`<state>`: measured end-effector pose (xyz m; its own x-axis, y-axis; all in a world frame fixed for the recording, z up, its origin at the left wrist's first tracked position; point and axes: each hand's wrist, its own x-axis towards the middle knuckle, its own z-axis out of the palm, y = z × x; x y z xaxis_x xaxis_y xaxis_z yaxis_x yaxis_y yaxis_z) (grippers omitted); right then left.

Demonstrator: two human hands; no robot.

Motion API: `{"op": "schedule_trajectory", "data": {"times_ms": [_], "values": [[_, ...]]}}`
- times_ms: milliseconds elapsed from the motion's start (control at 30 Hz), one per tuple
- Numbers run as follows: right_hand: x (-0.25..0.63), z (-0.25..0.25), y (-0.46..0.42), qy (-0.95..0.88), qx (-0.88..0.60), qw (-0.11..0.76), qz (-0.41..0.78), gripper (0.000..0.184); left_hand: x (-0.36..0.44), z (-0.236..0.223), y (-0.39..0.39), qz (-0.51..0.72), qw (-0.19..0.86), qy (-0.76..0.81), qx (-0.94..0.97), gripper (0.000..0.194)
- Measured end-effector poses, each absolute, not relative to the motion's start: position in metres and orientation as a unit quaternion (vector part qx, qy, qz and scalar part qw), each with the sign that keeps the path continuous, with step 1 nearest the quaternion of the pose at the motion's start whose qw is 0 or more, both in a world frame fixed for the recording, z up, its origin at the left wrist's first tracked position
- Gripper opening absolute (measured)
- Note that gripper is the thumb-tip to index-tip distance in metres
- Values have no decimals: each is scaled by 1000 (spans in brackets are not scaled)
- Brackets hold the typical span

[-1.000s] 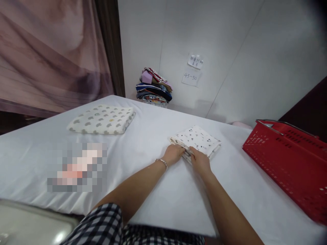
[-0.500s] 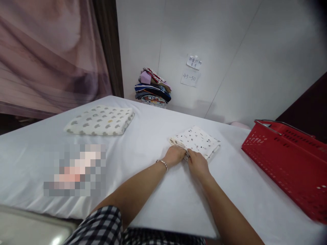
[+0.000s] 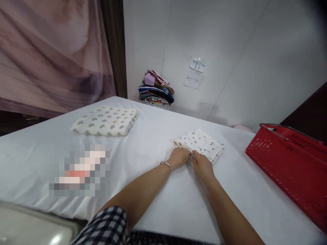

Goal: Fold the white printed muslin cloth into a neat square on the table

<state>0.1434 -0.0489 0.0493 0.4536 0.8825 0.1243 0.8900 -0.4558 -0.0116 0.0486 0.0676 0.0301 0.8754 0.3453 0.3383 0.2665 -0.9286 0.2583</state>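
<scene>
A white cloth with small dark prints lies folded in layers on the white-covered table. My left hand, with a bracelet at the wrist, is closed on the near-left edge of this cloth. Right beside it, my right hand pinches the same edge near the closest corner. Both sets of fingertips almost touch, and part of the edge is hidden beneath them. Farther left rests another folded cloth, cream with grey mouse-head shapes, apart from both hands.
A red plastic basket with a metal handle stands at the table's right. Beyond the far edge rises a stack of folded fabrics against the wall. A blurred-out patch covers something at the left. A pinkish curtain hangs behind.
The whole view has shifted slightly, so everything appears a little farther right. Both hands keep their hold on the printed cloth's edge, with hardly any movement against it.
</scene>
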Motion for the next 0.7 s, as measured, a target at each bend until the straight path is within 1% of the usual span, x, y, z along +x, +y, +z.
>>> {"op": "schedule_trajectory", "data": {"times_ms": [167,333,533,700], "values": [[144,48,-48,-513,-856,36,-51,40,48,31,68,193,109,158,962,22],[144,47,-47,-515,-854,32,-65,37,49,29,68,197,118,161,960,22],[143,50,-47,-505,-860,50,-63,36,51,26,68,205,122,164,957,24],[141,52,-41,-492,-868,35,-59,33,51,28,70,213,123,157,956,21]]}}
